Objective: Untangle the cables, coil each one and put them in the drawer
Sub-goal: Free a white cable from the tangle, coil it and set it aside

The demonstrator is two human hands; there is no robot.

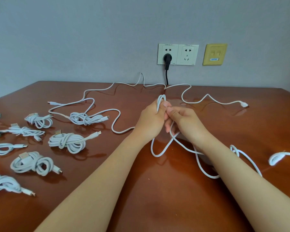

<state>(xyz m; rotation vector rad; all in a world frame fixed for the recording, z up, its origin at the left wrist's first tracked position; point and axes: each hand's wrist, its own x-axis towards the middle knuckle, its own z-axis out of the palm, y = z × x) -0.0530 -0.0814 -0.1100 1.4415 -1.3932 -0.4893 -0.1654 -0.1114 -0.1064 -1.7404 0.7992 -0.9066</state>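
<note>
Wall: a plain grey-blue wall (74,39) fills the upper half of the view.
Table: a glossy reddish-brown wooden table (157,190); its far edge meets the wall.
Sockets: a white double socket plate (177,54) on the wall above the table.
Plug: a black plug (167,58) sits in the left socket; its black cord (166,76) hangs straight down.
Yellow plate: a yellowed wall plate (214,54) with a small blue label, just right of the sockets.
Light: soft and even, with pale reflections on the table top.

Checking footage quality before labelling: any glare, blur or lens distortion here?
Head view: mostly sharp; the glossy table mirrors the white cable with pale glare beyond the left hand and right hand; coiled cables cast soft shadows; edges slightly wide-angle stretched.
</note>
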